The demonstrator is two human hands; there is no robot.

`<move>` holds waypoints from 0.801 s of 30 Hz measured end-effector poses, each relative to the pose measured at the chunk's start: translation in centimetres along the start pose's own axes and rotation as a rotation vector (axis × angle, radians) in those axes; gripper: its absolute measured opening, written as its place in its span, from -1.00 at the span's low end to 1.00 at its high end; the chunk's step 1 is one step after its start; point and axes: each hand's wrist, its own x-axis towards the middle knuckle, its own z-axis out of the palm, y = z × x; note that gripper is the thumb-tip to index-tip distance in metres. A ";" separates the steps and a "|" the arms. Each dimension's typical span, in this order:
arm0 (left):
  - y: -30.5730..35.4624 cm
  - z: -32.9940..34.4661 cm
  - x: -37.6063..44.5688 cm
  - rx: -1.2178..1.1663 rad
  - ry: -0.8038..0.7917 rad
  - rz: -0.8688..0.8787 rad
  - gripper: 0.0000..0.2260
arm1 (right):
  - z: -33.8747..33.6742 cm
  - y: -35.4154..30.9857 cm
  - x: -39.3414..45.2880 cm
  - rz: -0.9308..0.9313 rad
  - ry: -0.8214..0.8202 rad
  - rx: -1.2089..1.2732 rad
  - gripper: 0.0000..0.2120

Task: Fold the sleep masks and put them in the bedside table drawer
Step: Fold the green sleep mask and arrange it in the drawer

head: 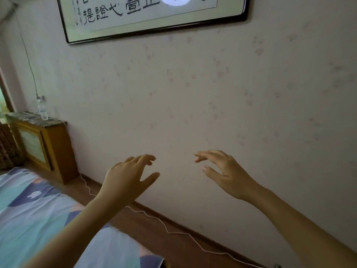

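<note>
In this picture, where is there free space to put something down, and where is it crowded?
The bed shows bare sheet left of the left hand; both hands are raised and hold nothing. The cabinet top is free left of the bottle. The floor strip along the wall is narrow and crossed by a cord.

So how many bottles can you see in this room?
1. A clear plastic bottle stands on the wooden cabinet against the wall, far left. More could be out of view.
</note>
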 end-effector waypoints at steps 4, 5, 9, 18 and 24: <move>0.2 4.8 6.5 0.010 -0.016 -0.020 -0.57 | 0.5 6.9 4.8 -0.028 -0.044 -0.003 -0.65; 0.1 5.9 8.3 0.013 -0.020 -0.035 -0.57 | 0.5 8.8 6.2 -0.034 -0.054 0.004 -0.64; -0.5 9.7 14.2 0.034 -0.032 -0.110 -0.56 | 0.3 15.4 12.0 -0.070 -0.102 0.018 -0.63; -6.3 15.7 21.7 0.113 -0.058 -0.338 -0.55 | 5.9 23.3 26.8 -0.246 -0.239 0.080 -0.66; -12.4 19.5 25.9 0.182 -0.017 -0.450 -0.56 | 12.3 25.0 36.5 -0.375 -0.289 0.124 -0.63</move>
